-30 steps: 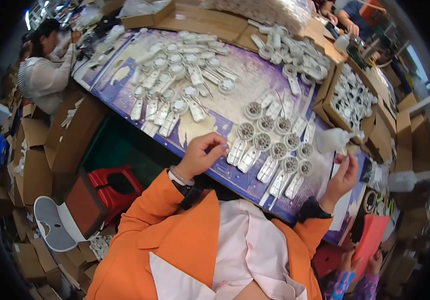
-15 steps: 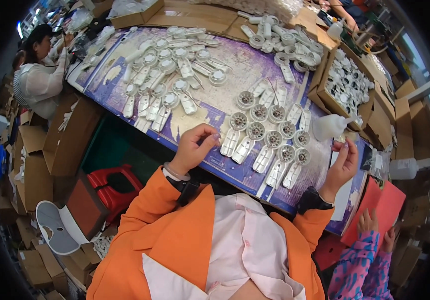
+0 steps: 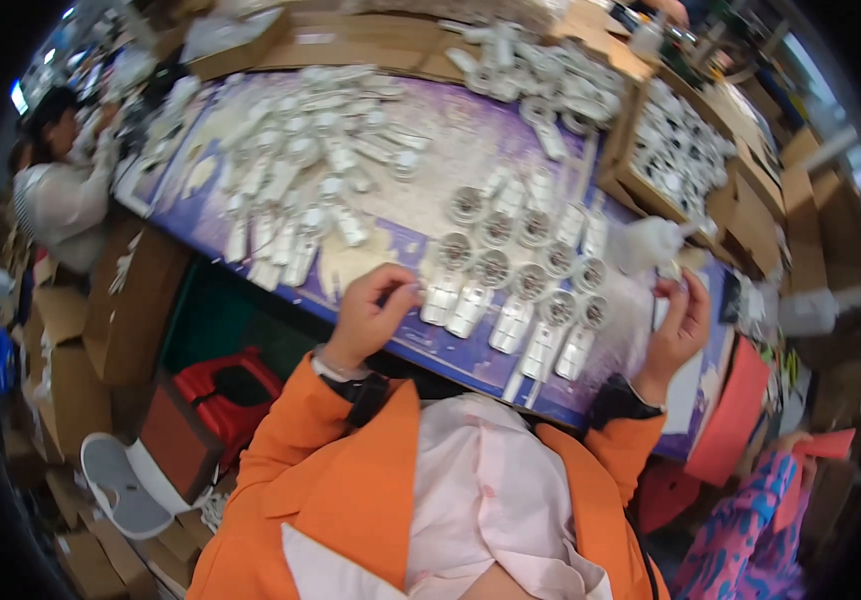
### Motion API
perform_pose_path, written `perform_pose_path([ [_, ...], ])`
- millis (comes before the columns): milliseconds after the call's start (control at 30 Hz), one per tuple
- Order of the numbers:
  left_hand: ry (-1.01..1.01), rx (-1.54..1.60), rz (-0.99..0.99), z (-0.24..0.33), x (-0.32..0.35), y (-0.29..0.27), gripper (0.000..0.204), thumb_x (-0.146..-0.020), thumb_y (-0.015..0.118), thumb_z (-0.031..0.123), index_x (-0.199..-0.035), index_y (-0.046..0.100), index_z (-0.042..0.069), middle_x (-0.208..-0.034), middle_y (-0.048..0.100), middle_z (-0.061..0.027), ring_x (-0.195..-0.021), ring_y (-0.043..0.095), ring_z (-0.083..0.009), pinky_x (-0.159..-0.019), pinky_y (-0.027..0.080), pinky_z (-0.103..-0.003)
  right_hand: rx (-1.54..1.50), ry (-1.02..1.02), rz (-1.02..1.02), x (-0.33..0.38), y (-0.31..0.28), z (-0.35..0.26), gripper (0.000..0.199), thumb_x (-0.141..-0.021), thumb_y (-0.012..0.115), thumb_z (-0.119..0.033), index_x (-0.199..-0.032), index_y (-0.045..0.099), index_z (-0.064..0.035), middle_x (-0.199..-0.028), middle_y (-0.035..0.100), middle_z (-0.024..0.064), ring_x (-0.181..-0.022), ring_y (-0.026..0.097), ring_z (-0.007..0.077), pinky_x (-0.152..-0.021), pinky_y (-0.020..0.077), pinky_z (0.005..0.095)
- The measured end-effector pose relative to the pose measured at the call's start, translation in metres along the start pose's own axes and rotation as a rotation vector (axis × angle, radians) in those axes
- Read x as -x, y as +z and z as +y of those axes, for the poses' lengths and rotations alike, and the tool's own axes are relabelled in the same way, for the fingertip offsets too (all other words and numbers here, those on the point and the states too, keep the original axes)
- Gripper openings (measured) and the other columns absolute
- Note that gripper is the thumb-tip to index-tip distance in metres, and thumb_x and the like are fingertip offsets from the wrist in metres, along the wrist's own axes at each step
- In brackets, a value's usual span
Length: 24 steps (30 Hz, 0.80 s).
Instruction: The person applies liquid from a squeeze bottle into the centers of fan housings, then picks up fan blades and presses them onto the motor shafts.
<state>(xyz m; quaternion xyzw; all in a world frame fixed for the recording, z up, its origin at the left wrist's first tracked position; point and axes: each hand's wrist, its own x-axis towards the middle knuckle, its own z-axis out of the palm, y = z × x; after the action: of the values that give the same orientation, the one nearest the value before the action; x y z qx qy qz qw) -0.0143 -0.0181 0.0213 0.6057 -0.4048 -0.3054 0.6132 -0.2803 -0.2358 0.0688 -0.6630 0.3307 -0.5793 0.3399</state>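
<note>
Cup-headed white parts [image 3: 531, 282], rowed left of white bottle [image 3: 649, 246]; left hand [image 3: 376, 315], curled, farther left; right hand [image 3: 681, 325], half-curled, bottle's near side; grips indiscernible; risk: stray right-hand swing could knock bottle into parts

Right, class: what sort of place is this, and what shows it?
Probably a small assembly workshop: matching white parts lie in rows on a worn purple table, near an open carton of small pieces.
</note>
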Motion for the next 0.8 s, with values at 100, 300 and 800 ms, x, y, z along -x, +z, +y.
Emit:
perform_pose_path([
  [100,-0.044,0.000,0.039,0.002,0.002,-0.002,0.008,-0.090,0.049,0.005,-0.090,0.054,0.000,-0.079,0.059,-0.0034,-0.073,0.053,-0.0081,-0.068,0.043,-0.020,-0.010,0.000,-0.032,0.000,0.004,0.004,0.019,-0.092,0.046,-0.004,-0.108,0.054,0.0028,-0.083,0.062,0.0080,-0.072,0.057,0.0111,-0.070,0.0470,0.0232],
  [300,0.002,0.029,-0.001,0.004,-0.002,0.000,0.007,-0.089,0.049,0.004,-0.089,0.054,-0.001,-0.078,0.059,-0.0043,-0.073,0.054,-0.0095,-0.070,0.044,-0.021,-0.005,0.045,-0.011,-0.001,-0.002,0.003,0.018,-0.092,0.046,-0.004,-0.107,0.055,0.0021,-0.084,0.063,0.0089,-0.073,0.058,0.0109,-0.069,0.0477,0.0228],
  [800,0.026,0.096,-0.023,0.003,-0.002,-0.004,0.009,-0.092,0.047,0.009,-0.092,0.052,0.001,-0.079,0.057,-0.0037,-0.069,0.047,-0.0068,-0.065,0.038,-0.019,0.060,-0.084,0.095,-0.047,-0.014,-0.038,0.024,-0.091,0.048,-0.005,-0.114,0.050,0.0011,-0.097,0.062,0.0102,-0.079,0.058,0.0104,-0.073,0.0471,0.0227],
])
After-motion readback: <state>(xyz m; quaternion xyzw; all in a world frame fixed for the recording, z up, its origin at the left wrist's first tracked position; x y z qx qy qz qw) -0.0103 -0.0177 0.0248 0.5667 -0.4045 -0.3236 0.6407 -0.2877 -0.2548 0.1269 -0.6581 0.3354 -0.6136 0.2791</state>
